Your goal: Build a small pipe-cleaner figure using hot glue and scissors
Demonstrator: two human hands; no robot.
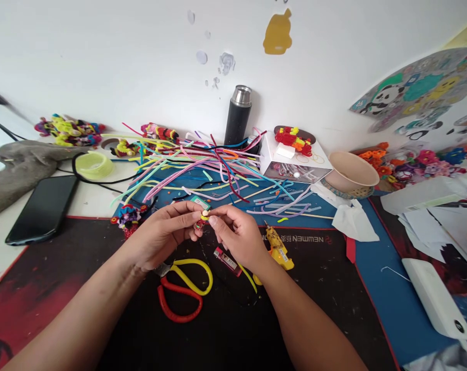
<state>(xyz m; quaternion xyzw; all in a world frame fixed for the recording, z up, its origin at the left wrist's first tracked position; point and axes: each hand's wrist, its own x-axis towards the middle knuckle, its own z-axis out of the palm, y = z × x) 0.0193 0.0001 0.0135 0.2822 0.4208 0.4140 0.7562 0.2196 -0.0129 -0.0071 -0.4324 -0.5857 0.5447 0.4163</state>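
Observation:
Above the middle of the black mat, my left hand (175,226) pinches a small red and yellow pipe-cleaner doll (201,220) between thumb and fingers. From the other side, my right hand (233,232) is closed with thumb and forefinger on the doll's yellow part. A yellow pipe cleaner (249,279) emerges below my right hand; its other end is hidden. Scissors (183,288) with one red and one yellow handle lie under my left wrist. A red lighter (228,261) and a yellow glue gun (279,247) rest near my right hand.
Colourful pipe cleaners (202,165) are heaped at the back, before a black thermos (238,116). A finished doll (128,219) lies left of my hands. A phone (44,208) is farther left. To the right are a white box (295,159), bowl (351,172) and power bank (436,299).

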